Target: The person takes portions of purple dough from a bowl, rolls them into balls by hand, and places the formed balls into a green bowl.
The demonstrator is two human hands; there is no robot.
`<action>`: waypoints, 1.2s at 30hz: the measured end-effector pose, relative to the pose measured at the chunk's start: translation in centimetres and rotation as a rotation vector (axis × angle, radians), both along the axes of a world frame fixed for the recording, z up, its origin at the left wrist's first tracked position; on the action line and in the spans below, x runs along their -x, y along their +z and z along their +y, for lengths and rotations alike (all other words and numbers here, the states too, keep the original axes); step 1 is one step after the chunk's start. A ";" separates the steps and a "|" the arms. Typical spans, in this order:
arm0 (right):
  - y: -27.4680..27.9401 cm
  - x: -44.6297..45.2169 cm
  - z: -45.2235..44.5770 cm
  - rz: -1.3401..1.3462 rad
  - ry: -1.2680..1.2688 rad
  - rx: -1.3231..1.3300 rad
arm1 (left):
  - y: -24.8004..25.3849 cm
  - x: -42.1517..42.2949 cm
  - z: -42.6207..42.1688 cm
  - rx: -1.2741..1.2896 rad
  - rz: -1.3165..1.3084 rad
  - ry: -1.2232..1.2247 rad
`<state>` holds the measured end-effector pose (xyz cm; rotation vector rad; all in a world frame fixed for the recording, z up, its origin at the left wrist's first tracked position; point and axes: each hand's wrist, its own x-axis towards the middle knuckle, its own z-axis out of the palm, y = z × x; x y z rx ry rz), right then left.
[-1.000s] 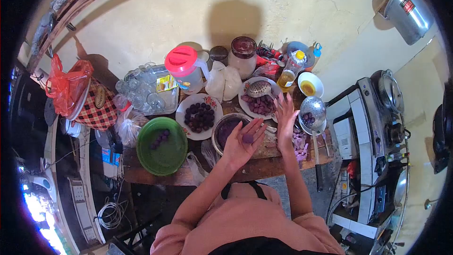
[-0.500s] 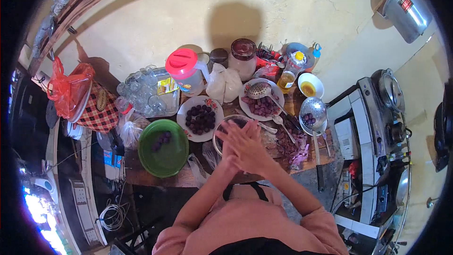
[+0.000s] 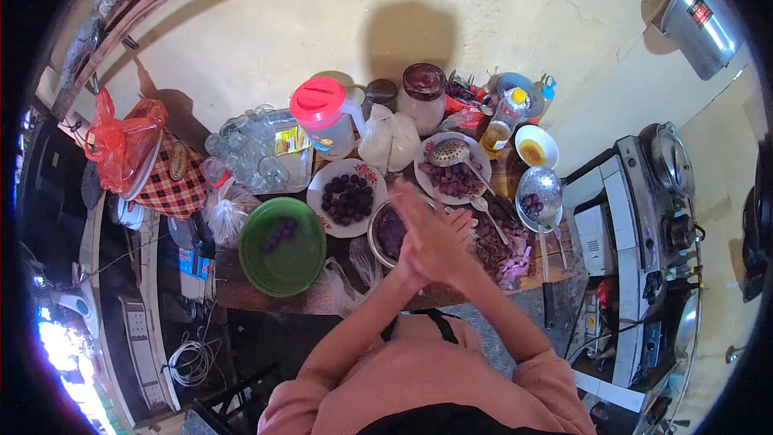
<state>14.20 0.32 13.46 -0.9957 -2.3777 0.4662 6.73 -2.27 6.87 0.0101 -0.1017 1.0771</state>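
Note:
Palm against palm, my right hand (image 3: pixel 432 234) lies across my left hand (image 3: pixel 414 264), fingers outstretched. Whatever may be between the palms is hidden. Below them is a steel bowl (image 3: pixel 375 249) of purple mash (image 3: pixel 390 231), partly covered by my hands. To its upper left, a floral plate (image 3: pixel 320 221) carries several dark purple balls (image 3: pixel 348 196). A green basin (image 3: pixel 302 277) at the left has several purple balls (image 3: pixel 279 234) in it. Behind my hands, a second plate (image 3: pixel 484 159) bears purple chunks (image 3: pixel 451 180) and a slotted ladle (image 3: pixel 448 151). Purple peelings (image 3: pixel 507 251) lie to the right.
A long-handled strainer (image 3: pixel 540 187) containing purple pieces rests at the right. Behind stand a pink-lidded pitcher (image 3: pixel 322 117), white bags (image 3: pixel 389 142), a jar (image 3: pixel 423 101) and an oil bottle (image 3: pixel 499 125). Glasses on a tray (image 3: pixel 294 181) are at left; a stove (image 3: pixel 648 193) is at right.
My right hand has slid across the left palm, turning so its fingers point up and left. The left fingertips now show to the right, and more mash is visible.

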 end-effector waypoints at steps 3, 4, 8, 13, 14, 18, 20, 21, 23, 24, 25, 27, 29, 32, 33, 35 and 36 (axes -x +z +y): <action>-0.8 -0.6 -0.6 0.145 0.085 0.109 | -0.2 0.6 1.0 -0.017 -0.074 -0.032; -1.1 -0.8 -0.9 0.194 0.115 0.148 | 0.3 1.0 0.9 0.043 0.072 -0.037; -1.1 -2.2 -0.8 0.909 0.087 0.531 | 0.5 1.6 0.7 0.240 0.385 -0.086; -0.4 -5.0 -0.5 1.351 -0.043 0.719 | 1.1 1.6 0.2 0.449 0.407 -0.080; -0.8 -5.7 -0.5 1.383 -0.064 0.747 | 1.2 1.9 0.1 0.479 0.411 -0.071; -1.5 -7.3 -1.1 1.384 -0.137 0.797 | -2.3 4.9 0.0 0.480 0.303 -0.051; -1.8 -7.7 -1.6 1.399 -0.145 0.823 | -2.1 7.4 -0.5 0.540 0.323 0.012; -2.1 -7.9 -1.9 1.397 -0.140 0.838 | -2.7 9.3 -1.0 0.553 0.397 0.112; -2.8 -8.3 -2.2 1.396 -0.129 0.870 | -4.4 13.7 -2.2 0.620 0.556 0.374; -2.8 -8.5 -2.3 1.388 -0.139 0.882 | -5.1 16.0 -2.8 0.672 0.637 0.534; -3.1 -8.4 -2.3 1.364 -0.132 0.882 | -6.0 18.5 -3.6 0.733 0.641 0.607; -3.4 -8.3 -2.3 1.313 -0.123 0.876 | -7.5 21.9 -4.4 0.864 0.681 0.670; -4.3 -8.0 -1.7 1.326 -0.107 0.951 | -8.8 24.2 -4.5 1.001 0.758 0.645; -4.3 -7.3 -1.2 1.289 -0.080 0.989 | -14.0 26.6 -4.3 0.919 0.693 0.584; -4.0 -6.8 -1.0 1.259 -0.067 0.983 | -13.6 26.4 -3.8 0.933 0.667 0.580; -3.5 -6.0 -0.9 1.248 -0.061 1.001 | -12.7 26.3 -3.1 1.012 0.633 0.554; -3.3 -5.7 -0.9 1.267 -0.067 1.024 | -11.9 26.1 -3.0 1.052 0.619 0.539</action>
